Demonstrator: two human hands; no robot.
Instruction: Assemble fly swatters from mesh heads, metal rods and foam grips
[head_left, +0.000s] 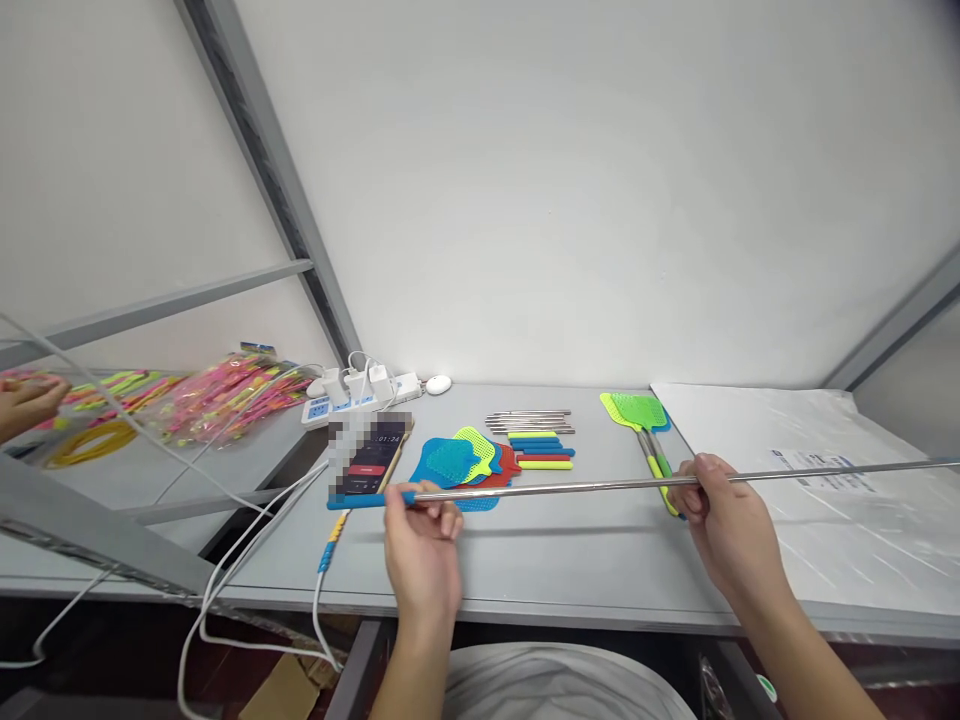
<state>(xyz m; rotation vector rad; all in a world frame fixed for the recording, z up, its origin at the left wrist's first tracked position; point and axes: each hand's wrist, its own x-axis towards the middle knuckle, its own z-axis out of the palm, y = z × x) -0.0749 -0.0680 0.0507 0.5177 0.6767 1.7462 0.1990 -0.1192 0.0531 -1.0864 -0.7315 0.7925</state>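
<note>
A long, thin metal telescopic rod point(570, 488) with a blue handle point(367, 501) stretches sideways above the table. My left hand point(424, 570) is closed on it where handle and metal meet. Farther along the metal, my right hand point(727, 520) pinches the rod, whose far end runs out of the right edge. Behind the rod lie blue, yellow and red fly swatter heads point(439, 460). Several loose metal rods point(529, 420) and coloured handles point(546, 464) are laid in rows beside them. Fly swatters point(637, 412) with heads attached lie near my right hand, partly hidden by it.
A phone point(366, 478) and a loaded power strip point(352, 405) sit at the left, with white cables point(259, 530) hanging down. White plastic sheeting point(810, 530) covers the right side. Beyond a metal post point(300, 220), another person's hand point(30, 400) is near bagged colourful items point(225, 400).
</note>
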